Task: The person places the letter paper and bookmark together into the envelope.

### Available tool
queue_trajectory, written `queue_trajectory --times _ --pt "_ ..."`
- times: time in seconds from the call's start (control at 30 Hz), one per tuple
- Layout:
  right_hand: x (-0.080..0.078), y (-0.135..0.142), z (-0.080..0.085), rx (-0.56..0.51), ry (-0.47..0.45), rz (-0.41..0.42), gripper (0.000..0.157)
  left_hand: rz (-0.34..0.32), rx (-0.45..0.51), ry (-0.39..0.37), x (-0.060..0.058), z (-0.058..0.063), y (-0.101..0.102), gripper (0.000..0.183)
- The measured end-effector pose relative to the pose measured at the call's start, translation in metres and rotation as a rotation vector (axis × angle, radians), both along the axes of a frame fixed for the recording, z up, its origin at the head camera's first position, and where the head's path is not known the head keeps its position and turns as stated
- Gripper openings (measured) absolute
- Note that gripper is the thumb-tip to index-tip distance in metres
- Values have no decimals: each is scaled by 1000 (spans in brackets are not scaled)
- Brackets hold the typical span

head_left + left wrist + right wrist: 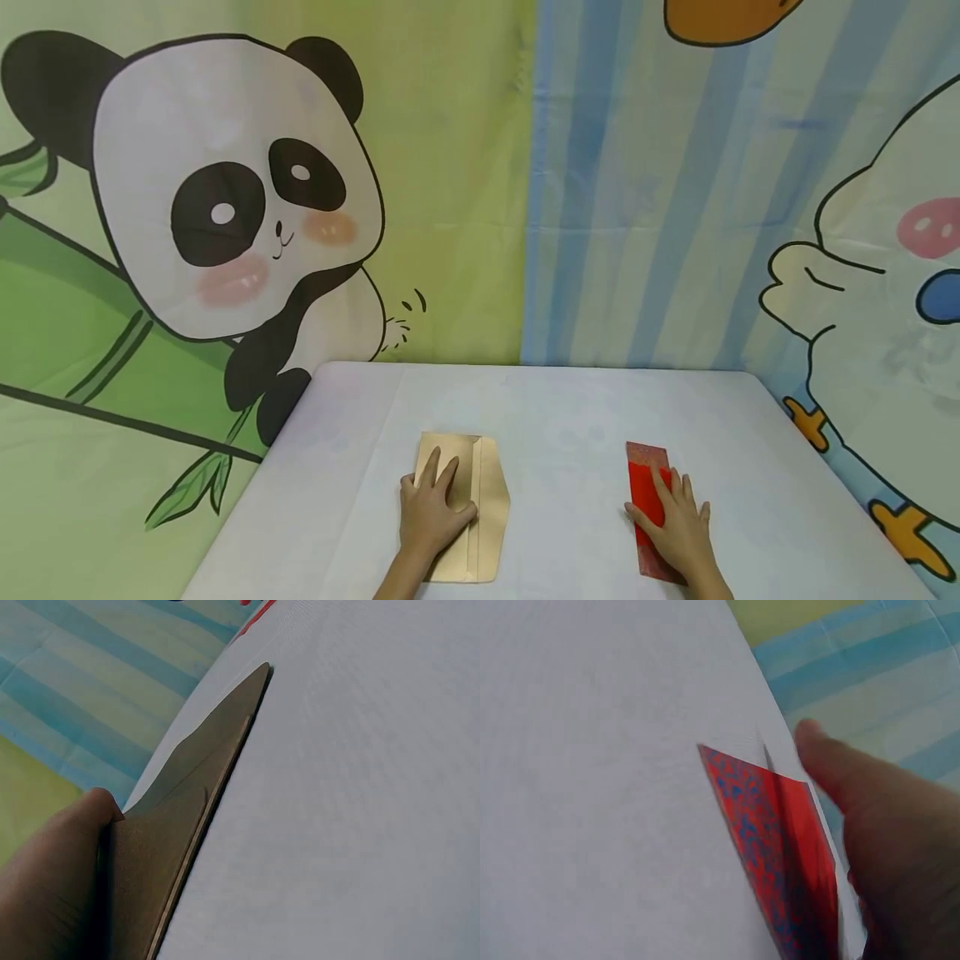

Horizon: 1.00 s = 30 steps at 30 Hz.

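Observation:
My left hand [433, 515] rests with spread fingers on a flat gold paper envelope [491, 492], whose pointed flap lies unfolded to the right. In the left wrist view the thumb reaches over the near part of the envelope [161, 847], and its layered edge shows. To the right, my right hand [681, 529] lies over a narrow red folded paper [643, 483], fingers extended forward and thumb spread to the left. Up close in the right wrist view, the red paper [742, 817] has a blue-speckled strip beside a plain bright red part. The palm hides its right side.
Both papers lie on a white-covered table [570, 467], apart from each other. Behind the far edge hangs a printed cloth [457, 208] with a panda and a white bird figure.

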State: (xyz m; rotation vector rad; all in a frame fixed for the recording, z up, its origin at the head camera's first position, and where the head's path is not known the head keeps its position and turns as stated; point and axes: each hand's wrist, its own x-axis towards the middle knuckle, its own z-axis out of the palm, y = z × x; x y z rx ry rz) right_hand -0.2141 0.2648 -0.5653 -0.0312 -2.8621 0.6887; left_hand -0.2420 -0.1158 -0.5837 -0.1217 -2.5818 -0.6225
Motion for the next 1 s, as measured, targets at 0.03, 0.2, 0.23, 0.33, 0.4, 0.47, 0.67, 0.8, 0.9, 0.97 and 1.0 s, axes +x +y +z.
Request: queue_trajectory --times 0.03,0.2,0.23,0.33,0.4,0.47,0.67,0.8,0.9,0.97,1.0 --pt "1 2 -3 7 -34 -4 89 -1 -2 -3 0 0 -1 72" --pt "1 4 -12 39 -56 -27 90 -12 -14 -9 -1 1 -2 72" --pt "1 4 -13 39 -49 -30 89 -13 -19 -5 -1 1 -2 72" --pt "0 4 -15 37 -40 -31 89 -12 -20 1 -2 2 -2 71" --pt "1 4 -16 35 -36 -28 87 -14 -21 -4 -1 1 -2 71" --pt "2 5 -17 32 -33 -22 85 -15 -19 -15 0 1 -3 71" --pt "2 6 -15 22 -5 -13 73 -6 -17 -37 -1 -1 -3 71" --pt "2 5 -12 8 8 -18 69 -6 -10 -38 -1 0 -3 71" --pt "3 6 -11 -11 20 -17 64 -5 -11 -38 0 1 -3 71" --pt "3 6 -10 -27 25 -16 61 -5 -15 -38 0 1 -3 71" --pt "3 7 -10 -36 28 -16 60 -6 -14 -40 0 1 -2 71"
